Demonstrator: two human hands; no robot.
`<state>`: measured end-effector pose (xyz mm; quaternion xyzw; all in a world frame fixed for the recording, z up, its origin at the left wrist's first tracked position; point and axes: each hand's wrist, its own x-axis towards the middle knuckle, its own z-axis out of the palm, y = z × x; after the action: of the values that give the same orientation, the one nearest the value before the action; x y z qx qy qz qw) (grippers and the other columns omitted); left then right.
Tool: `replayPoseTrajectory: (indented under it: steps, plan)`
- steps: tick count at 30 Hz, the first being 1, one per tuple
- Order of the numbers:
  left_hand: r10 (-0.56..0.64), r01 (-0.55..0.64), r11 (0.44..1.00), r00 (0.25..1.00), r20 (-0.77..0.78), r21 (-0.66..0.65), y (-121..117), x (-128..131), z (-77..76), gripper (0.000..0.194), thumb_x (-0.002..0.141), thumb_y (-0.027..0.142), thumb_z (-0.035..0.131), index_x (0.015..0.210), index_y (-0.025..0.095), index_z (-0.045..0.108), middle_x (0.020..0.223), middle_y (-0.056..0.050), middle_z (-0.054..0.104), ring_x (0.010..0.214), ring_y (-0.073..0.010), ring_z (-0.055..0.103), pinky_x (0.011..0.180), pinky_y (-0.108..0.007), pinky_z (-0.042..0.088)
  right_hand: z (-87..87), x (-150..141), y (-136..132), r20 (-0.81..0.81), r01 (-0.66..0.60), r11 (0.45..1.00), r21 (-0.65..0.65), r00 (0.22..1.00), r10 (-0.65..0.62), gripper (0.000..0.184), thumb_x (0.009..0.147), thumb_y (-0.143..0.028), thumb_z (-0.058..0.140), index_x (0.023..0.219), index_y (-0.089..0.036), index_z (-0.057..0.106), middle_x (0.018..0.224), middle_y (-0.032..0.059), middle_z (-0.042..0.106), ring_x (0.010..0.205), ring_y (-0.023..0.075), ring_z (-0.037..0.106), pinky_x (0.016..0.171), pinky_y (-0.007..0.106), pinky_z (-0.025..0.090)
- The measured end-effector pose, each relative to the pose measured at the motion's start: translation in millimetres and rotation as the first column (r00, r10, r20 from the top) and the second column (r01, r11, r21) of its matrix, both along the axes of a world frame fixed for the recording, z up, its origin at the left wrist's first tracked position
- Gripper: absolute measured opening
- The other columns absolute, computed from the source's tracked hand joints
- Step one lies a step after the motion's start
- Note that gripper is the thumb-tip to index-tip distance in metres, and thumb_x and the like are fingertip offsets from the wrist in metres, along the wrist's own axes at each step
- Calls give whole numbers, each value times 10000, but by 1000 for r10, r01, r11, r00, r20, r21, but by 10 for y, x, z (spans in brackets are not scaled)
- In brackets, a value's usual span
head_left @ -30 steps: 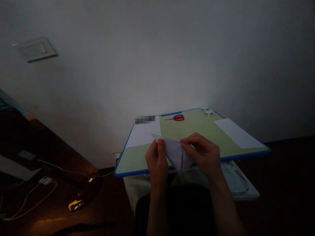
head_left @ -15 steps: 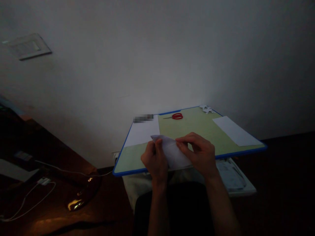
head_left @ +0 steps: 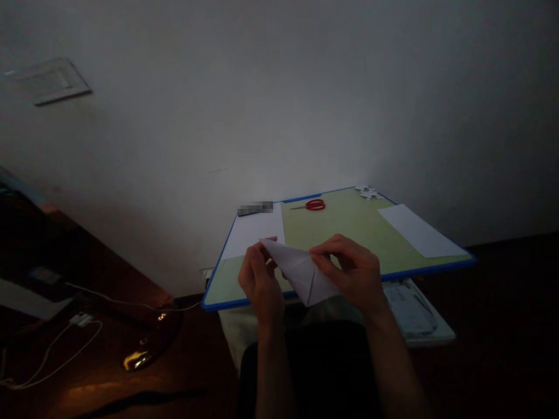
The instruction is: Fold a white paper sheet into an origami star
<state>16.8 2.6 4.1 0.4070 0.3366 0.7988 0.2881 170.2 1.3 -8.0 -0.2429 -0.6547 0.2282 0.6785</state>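
Note:
A folded sheet of white paper is held up in the air over the near edge of the table, with a pointed corner toward the upper left and a crease across it. My right hand pinches its top edge between thumb and fingertips. At the paper's left corner is my left hand, its fingers curled behind and around the corner. Part of the paper's back side and some left fingertips are hidden.
On the green, blue-rimmed table lie red-handled scissors, a white sheet on the left, another paper on the right, and several small white paper pieces. A dark blurred object rests at the back left.
My left hand has shifted left along the paper to its pointed corner, and its thumb has come off the front face. My right hand keeps its pinch. The paper has turned slightly.

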Motion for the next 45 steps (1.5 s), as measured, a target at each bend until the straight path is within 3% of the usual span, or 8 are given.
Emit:
replayPoseTrajectory:
  steps: [5, 10, 14, 18, 23, 28, 39, 45]
  plan:
    - [-122, 122, 992, 992, 36, -9, -37, 11, 18, 560, 844, 707, 761, 875, 151, 817, 678, -12, 624, 522, -92, 500, 454, -198, 371, -37, -17, 15, -19, -74, 997, -7, 997, 74, 165, 931, -137, 762, 983, -289, 802, 852, -4, 729, 799, 157, 670, 704, 303, 524]
    - [116, -126, 990, 983, -145, -65, -50, -12, -34, 515, 948, 647, 681, 802, 162, 779, 548, 45, 467, 461, -85, 354, 435, -220, 251, -21, -20, 14, 31, -28, 999, 15, 999, 28, 168, 932, -121, 746, 986, -271, 799, 848, -1, 739, 785, 157, 685, 685, 303, 523]
    - [290, -328, 944, 889, -355, -49, -42, -49, -55, 545, 1022, 615, 585, 766, 161, 744, 592, 14, 555, 521, -107, 439, 479, -235, 296, 6, -46, 5, 69, 13, 998, 61, 997, -17, 161, 928, -108, 740, 982, -251, 791, 832, -7, 740, 768, 147, 691, 694, 295, 533]
    - [355, -396, 918, 839, -413, -14, -37, -56, -52, 536, 1035, 596, 570, 759, 166, 732, 618, 7, 583, 545, -116, 468, 499, -241, 321, 31, -81, -7, 90, 34, 995, 94, 995, -42, 168, 928, -96, 731, 985, -244, 786, 812, -12, 729, 747, 142, 682, 685, 293, 535]
    - [241, -272, 961, 911, -334, -49, -37, -71, -55, 517, 1026, 617, 574, 816, 174, 739, 653, 10, 580, 555, -117, 447, 501, -235, 328, 26, -83, -10, 47, 9, 999, 45, 999, -11, 164, 929, -105, 736, 970, -256, 787, 834, -5, 730, 762, 148, 670, 699, 309, 532]
    - [66, -77, 997, 963, -261, -30, -4, -143, -66, 523, 839, 621, 817, 652, 176, 617, 613, 37, 483, 568, -103, 416, 508, -215, 334, -12, -34, -1, -3, -4, 1000, -19, 1000, 4, 156, 932, -134, 741, 975, -273, 799, 858, 6, 739, 798, 168, 685, 712, 321, 538]
    - [148, -158, 987, 954, -260, -17, -36, -103, -21, 542, 898, 524, 787, 577, 177, 522, 588, 52, 390, 559, -93, 360, 509, -218, 311, -40, -9, 32, 21, -38, 995, -93, 999, 41, 108, 927, -153, 735, 948, -249, 779, 845, 0, 718, 785, 157, 665, 716, 291, 535]
    - [201, -211, 977, 960, -196, -32, -49, -67, -34, 313, 953, 462, 731, 827, 182, 790, 746, -13, 678, 674, -136, 566, 601, -231, 429, -15, -23, 7, 64, -60, 994, -90, 996, 65, 82, 934, -164, 723, 926, -235, 763, 822, 5, 702, 765, 162, 669, 690, 291, 535]
